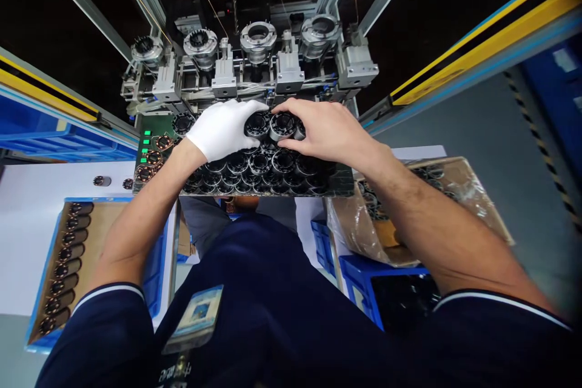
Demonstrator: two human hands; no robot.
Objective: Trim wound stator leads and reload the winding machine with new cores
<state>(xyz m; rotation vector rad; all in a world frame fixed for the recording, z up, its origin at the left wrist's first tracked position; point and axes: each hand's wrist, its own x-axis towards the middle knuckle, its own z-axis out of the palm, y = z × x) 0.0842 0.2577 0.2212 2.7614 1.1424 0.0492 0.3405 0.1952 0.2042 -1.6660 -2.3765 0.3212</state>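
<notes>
My left hand (222, 127), in a white glove, is curled over a black ring-shaped stator core (257, 124) at the far edge of a dark tray (339, 182). My bare right hand (325, 130) pinches the neighbouring stator core (282, 125) with thumb and fingers. Several more identical cores (259, 167) lie packed in rows on the tray beneath both hands. Right behind the tray stands a machine fixture (254, 66) with several round metal nests.
At the left, a blue bin (157, 267) holds a row of copper-wound parts (63, 267). Wound stators (154, 151) sit beside green lights on the tray's left end. A plastic-lined carton (459, 188) of cores stands at right, blue crates (359, 273) below it.
</notes>
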